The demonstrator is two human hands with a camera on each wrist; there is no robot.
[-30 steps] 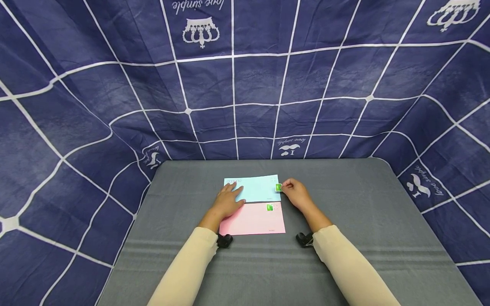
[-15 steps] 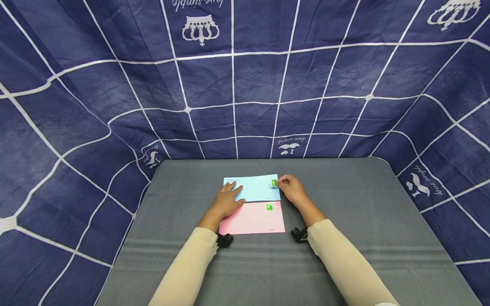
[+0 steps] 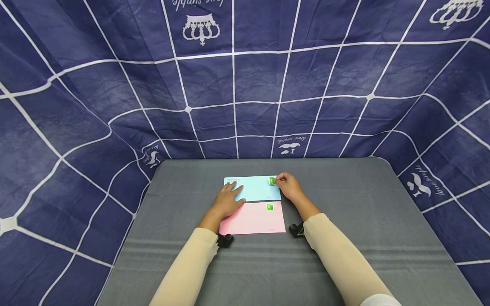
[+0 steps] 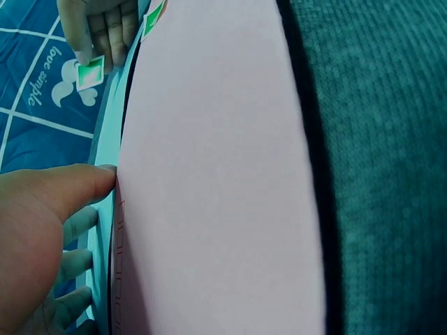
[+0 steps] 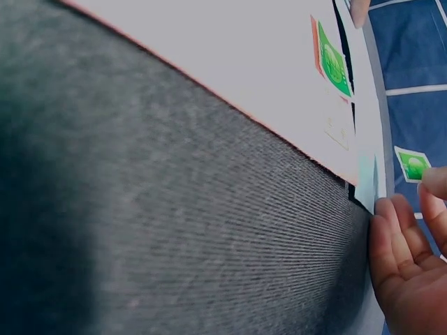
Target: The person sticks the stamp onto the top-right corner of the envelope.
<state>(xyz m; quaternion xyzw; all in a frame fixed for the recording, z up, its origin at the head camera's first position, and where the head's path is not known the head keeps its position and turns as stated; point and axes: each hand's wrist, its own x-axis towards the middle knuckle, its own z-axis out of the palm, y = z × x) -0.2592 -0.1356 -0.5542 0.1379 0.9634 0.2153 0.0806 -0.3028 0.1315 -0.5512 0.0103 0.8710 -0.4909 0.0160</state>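
My right hand (image 3: 288, 185) pinches a small green stamp (image 3: 272, 180) with a white border between thumb and finger. In the right wrist view that stamp (image 5: 413, 165) stands above the surface, over the right end of the light blue envelope (image 3: 257, 189). My left hand (image 3: 227, 201) rests with spread fingers on the left part of the blue envelope, its thumb near the lower edge. Directly below lies a pink envelope (image 3: 249, 221), which bears another green stamp (image 3: 269, 207) near its upper right corner. The blue envelope's left end is partly hidden under my fingers.
Both envelopes lie on a grey cloth-covered table (image 3: 344, 199). A dark blue curtain (image 3: 252, 80) with white grid lines surrounds the table at the back and sides. Black wrist devices (image 3: 225, 241) sit at both cuffs.
My right hand has moved left and slightly away from me, carrying the stamp from the blue envelope's right edge to over its upper right corner. The left hand has stayed in place.
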